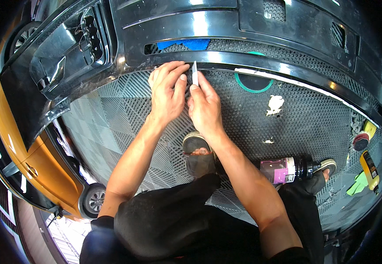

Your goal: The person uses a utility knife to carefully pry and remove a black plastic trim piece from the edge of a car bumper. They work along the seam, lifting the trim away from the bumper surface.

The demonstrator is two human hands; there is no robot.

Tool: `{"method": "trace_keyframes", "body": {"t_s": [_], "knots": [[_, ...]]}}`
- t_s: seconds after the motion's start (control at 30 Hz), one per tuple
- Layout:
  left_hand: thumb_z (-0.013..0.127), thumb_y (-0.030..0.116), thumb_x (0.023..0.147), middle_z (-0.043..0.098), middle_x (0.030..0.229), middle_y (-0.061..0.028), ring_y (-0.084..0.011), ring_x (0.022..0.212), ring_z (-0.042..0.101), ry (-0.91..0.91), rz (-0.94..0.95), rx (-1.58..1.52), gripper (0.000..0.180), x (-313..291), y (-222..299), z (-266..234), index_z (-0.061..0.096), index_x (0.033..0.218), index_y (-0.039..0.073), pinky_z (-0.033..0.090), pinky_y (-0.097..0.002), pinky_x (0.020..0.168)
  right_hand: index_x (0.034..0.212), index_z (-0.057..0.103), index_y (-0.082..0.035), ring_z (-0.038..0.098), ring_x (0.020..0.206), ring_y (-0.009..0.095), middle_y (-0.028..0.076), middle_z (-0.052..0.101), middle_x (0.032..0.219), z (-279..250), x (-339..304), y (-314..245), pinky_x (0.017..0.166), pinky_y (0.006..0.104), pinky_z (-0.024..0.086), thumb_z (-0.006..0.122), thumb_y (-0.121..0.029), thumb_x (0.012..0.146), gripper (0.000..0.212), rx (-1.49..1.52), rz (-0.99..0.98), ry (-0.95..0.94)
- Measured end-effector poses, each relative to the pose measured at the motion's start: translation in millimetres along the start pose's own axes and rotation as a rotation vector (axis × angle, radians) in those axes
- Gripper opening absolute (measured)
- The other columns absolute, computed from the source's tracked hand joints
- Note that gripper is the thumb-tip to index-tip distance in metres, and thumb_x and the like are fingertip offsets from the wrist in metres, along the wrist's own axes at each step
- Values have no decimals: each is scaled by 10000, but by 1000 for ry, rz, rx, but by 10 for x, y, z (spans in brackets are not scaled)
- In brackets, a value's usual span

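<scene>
A glossy black car bumper [173,26] spans the upper part of the head view. My left hand [168,90] is at its lower edge, the fingers bent against the lip and the thumb raised beside them. Just to the right, my right hand [205,105] is closed around a narrow pale knife blade [195,74], its tip pointing up at the same edge; any handle is hidden in the palm. A white strip [296,80] runs along the bumper's lower edge to the right of my hands.
Behind the bumper lie a blue cloth [195,44] and a green-rimmed disc [253,83]. Cream scraps [275,105] litter the mat [305,127]. A pink-labelled bottle [281,170] lies between my feet; a yellow bottle [369,169] and green glove [357,184] are far right. An orange car [46,171] stands left.
</scene>
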State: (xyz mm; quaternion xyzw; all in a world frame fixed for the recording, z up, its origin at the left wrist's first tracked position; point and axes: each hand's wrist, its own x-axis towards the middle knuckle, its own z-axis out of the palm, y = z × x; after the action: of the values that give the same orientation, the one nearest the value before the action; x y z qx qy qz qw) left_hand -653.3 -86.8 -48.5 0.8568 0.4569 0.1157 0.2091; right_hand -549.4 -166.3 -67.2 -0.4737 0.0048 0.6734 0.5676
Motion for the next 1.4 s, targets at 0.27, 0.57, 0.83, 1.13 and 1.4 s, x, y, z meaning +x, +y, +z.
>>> {"method": "trace_keyframes", "body": {"t_s": [0.27,0.57,0.83,1.13,1.4], "knots": [[578,102,932,667,1308,-109,-307,1261,567,-27,-14,32,323,-1,61,1,724,1215,51,341,-462,1124,1580,364,17,445,550,36,-39,483,702,-31,-46,-41,469,227,398,486,-132,1067,548,173,57,9],[601,132,938,651,1306,-83,-298,1284,545,-24,-30,2,313,-9,37,41,714,1226,87,294,-514,1137,1604,318,-19,381,466,46,-26,425,614,-130,-105,-168,394,224,350,473,-136,1077,562,169,32,95],[596,96,938,690,1267,-111,-300,1224,598,15,0,38,295,-4,61,35,733,1196,56,363,-441,1105,1602,329,-23,372,454,55,-28,400,611,-160,-171,-262,389,236,352,484,-136,1075,560,225,77,112],[592,51,938,734,1150,-143,-311,1102,670,256,-87,-147,241,116,-156,-115,736,1130,38,456,-412,1017,1560,414,-20,386,475,27,-53,429,642,191,-59,-165,391,224,335,466,-134,1056,519,183,135,72],[623,69,966,703,1242,-162,-277,1211,636,207,-127,-173,264,134,-122,-113,736,1198,15,462,-385,1072,1573,356,4,371,445,59,-20,440,637,308,-114,-309,379,243,335,451,-109,1074,520,287,151,178]]}}
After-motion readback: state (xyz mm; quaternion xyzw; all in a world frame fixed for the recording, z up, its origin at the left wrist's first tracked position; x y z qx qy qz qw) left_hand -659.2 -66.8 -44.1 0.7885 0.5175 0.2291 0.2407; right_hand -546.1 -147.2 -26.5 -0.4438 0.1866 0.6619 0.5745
